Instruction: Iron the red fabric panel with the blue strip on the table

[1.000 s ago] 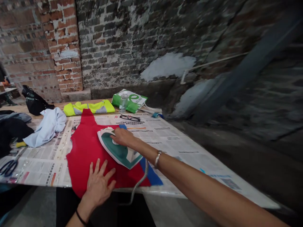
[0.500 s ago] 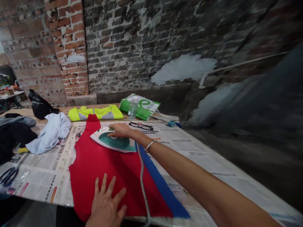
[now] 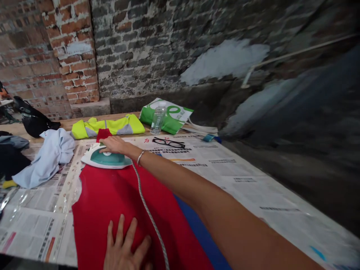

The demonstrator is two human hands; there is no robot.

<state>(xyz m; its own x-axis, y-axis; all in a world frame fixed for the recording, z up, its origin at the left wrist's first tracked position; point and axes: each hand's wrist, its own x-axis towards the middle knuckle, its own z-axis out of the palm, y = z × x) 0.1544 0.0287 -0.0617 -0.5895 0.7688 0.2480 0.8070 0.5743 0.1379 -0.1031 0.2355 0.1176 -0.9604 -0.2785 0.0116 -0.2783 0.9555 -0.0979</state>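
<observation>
My right hand is closed round the handle of a white and teal clothes iron. The iron lies flat on the upper part of a red fabric piece, close to its narrow far end. A grey braided cord trails from the iron's back towards me over the cloth. Nearer to me, my left hand rests flat on the red fabric with its fingers spread. Blue fabric shows along the red piece's right edge, partly hidden by my right forearm.
Newspaper covers the table. Beyond the iron are a folded yellow vest, a plastic bottle, a green and white bag and glasses. At left lie a pale blue garment and a black bag. A brick wall stands behind.
My right hand has slid the iron leftwards over the red fabric, towards its far narrow end. My left hand stays spread on the cloth. The view has shifted slightly.
</observation>
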